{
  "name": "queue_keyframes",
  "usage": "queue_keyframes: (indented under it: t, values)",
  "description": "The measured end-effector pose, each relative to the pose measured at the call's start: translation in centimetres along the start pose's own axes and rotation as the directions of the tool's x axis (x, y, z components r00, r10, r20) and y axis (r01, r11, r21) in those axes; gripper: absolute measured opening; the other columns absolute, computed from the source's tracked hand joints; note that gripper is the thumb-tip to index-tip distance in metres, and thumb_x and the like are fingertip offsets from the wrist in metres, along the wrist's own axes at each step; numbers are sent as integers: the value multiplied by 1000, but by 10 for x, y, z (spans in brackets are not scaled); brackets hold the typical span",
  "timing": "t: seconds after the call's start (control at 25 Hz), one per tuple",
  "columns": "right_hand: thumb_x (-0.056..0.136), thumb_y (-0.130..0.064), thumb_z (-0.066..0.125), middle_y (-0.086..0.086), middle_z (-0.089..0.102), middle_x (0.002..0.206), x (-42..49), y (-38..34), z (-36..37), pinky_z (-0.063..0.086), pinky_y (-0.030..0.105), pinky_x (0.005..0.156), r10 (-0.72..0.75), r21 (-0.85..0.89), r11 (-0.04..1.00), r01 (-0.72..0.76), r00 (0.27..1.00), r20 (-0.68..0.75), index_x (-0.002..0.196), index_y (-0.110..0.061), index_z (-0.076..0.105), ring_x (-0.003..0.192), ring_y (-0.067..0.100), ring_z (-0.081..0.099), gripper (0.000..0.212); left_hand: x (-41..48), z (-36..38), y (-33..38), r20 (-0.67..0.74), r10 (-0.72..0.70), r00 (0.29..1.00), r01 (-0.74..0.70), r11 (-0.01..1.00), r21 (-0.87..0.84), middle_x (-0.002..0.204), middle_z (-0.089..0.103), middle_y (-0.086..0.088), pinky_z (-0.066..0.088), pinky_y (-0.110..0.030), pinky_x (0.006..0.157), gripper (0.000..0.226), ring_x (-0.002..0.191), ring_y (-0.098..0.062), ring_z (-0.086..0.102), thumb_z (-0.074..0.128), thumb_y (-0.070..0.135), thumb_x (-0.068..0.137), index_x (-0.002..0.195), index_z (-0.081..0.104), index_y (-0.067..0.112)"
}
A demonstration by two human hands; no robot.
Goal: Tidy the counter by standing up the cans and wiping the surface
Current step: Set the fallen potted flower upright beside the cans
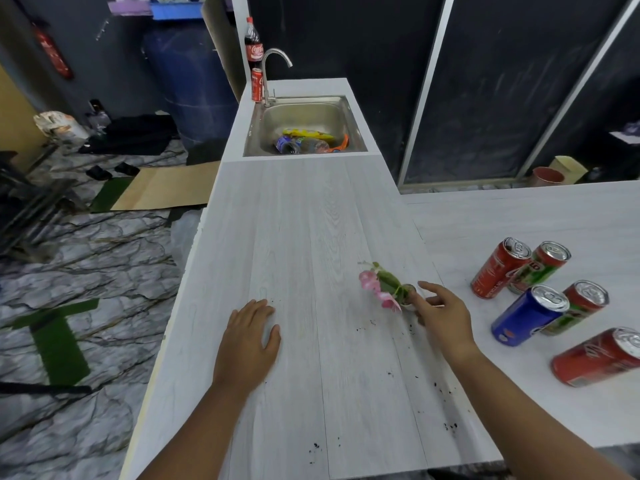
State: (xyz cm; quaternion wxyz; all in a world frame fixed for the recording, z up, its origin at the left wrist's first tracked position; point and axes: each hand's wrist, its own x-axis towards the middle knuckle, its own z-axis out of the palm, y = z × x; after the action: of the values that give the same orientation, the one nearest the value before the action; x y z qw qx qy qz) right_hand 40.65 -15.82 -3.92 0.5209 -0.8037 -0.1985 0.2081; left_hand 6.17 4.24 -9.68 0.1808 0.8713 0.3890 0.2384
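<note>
Several drink cans stand grouped at the right of the white wood-grain counter (311, 220): a red can (498, 268), a green one (540, 268), a blue one (530, 315), a red-and-green one (581, 306) and a red one (595, 356) nearest the right edge. A small flower pot (388, 285) with pink blooms lies on its side mid-counter. My right hand (441, 320) is at the pot's base, fingers spread and touching it. My left hand (251, 337) rests flat on the counter, holding nothing. Dark soil specks (450, 426) dot the surface near me.
At the far end, a steel sink (353, 126) holds bottles and wrappers. Beside it are a faucet (273, 64), an upright red can (257, 84) and a cola bottle (254, 43). The counter's left edge drops to a marble-patterned floor. A second counter section extends right.
</note>
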Motion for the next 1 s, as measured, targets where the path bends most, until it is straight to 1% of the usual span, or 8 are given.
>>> queue_keyframes:
  t: [0.12,0.24,0.44,0.56,0.68,0.76,0.88,1.0]
  values:
    - [93,-50,79,9,78,90,5,6,-1,68,46,87,47,109,993,-50,998,35,138,-34,72,78,23,81,48,1,0,0,6,-5,1000,4,1000,3,155,58,1,28,-52,131,49,151,-19,47,50,44,105,144,63,18]
    - [93,-45,82,10,80,94,7,9,0,69,42,84,54,193,979,-65,997,63,137,-27,74,82,20,83,49,0,0,0,8,-6,1000,6,1000,2,156,58,1,29,-52,131,50,151,-19,47,49,45,105,145,62,18]
    - [89,-36,88,12,72,114,9,10,-5,69,34,78,83,241,965,-107,991,108,134,-27,76,86,24,83,47,1,0,1,16,-19,1000,19,1000,3,156,58,0,28,-53,131,52,152,-19,46,48,46,105,146,62,18]
    - [84,-26,93,8,73,114,10,10,-6,68,31,76,81,229,967,-110,988,131,132,-27,76,85,25,83,50,0,0,1,16,-12,1000,12,1000,1,156,58,0,29,-53,131,51,152,-19,46,49,45,105,145,62,17]
    - [80,-15,95,0,75,115,9,13,-7,68,34,81,47,179,981,-70,991,127,132,-31,76,92,21,82,58,0,-1,2,13,-13,1000,13,1000,2,156,58,-1,29,-53,131,50,151,-20,47,50,43,104,145,63,16]
    - [78,-14,96,-6,76,116,8,15,-7,68,35,87,25,131,991,-41,992,126,134,-32,74,99,17,79,63,1,0,6,16,-26,1000,26,999,25,156,59,-3,29,-53,131,50,151,-22,48,50,41,104,145,63,15]
    - [79,-13,95,-10,75,116,7,15,-6,67,31,84,-11,80,997,3,994,107,129,-35,74,103,16,77,58,0,0,9,16,-46,999,45,997,60,156,60,-6,32,-54,130,55,150,-27,51,46,45,105,145,65,13]
    - [81,-24,95,-10,67,123,5,13,-5,66,37,85,-56,-38,998,59,995,81,128,-32,74,104,19,74,52,5,5,24,40,-112,993,109,992,60,158,57,-3,39,-52,125,51,153,-30,45,58,48,106,146,65,18]
